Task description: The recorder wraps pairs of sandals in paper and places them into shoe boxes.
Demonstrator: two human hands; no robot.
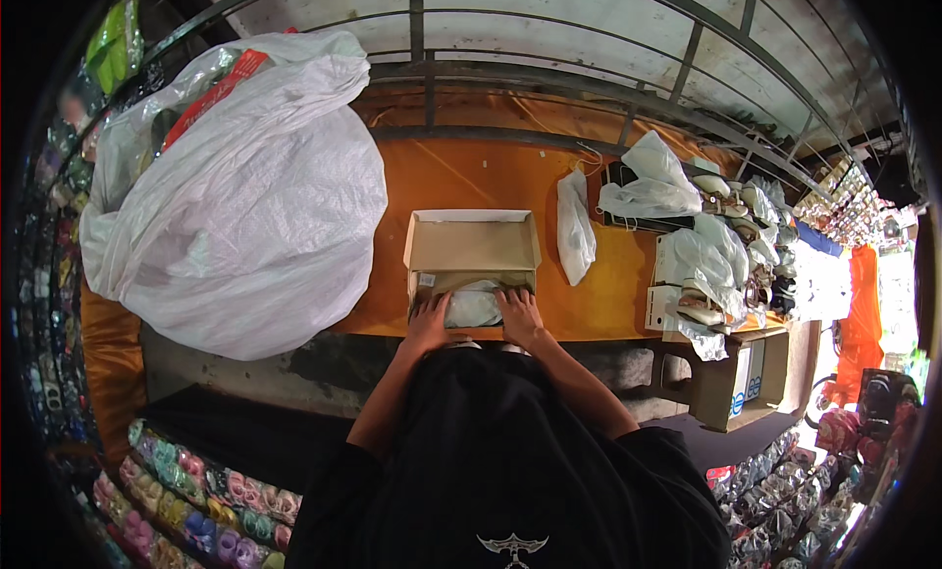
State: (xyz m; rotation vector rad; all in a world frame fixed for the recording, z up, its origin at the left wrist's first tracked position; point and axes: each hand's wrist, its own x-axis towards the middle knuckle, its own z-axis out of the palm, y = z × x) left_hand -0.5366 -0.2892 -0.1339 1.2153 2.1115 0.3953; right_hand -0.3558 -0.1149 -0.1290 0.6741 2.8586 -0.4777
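Before me on the orange cloth of the table (471, 172) lies a cardboard shoebox (471, 245), its lid folded back on the far side. Inside the box is a bundle in white, translucent wrapping (473, 305); what it contains is hidden. My left hand (429, 320) rests at the box's left side, fingers at the bundle's left edge. At the right side, my right hand (521, 315) has its fingers over the box and against the bundle's right edge. Whether either hand grips the bundle is unclear. A slim white plastic-wrapped item (575, 227) lies to the right of the box.
A large white woven sack (257, 223) fills the table's left. To the right stand shoes in plastic (703, 304), crumpled bags (655, 183) and an open carton (758, 378). A metal rack (508, 69) spans the back. Bagged footwear (213, 506) lines the lower left.
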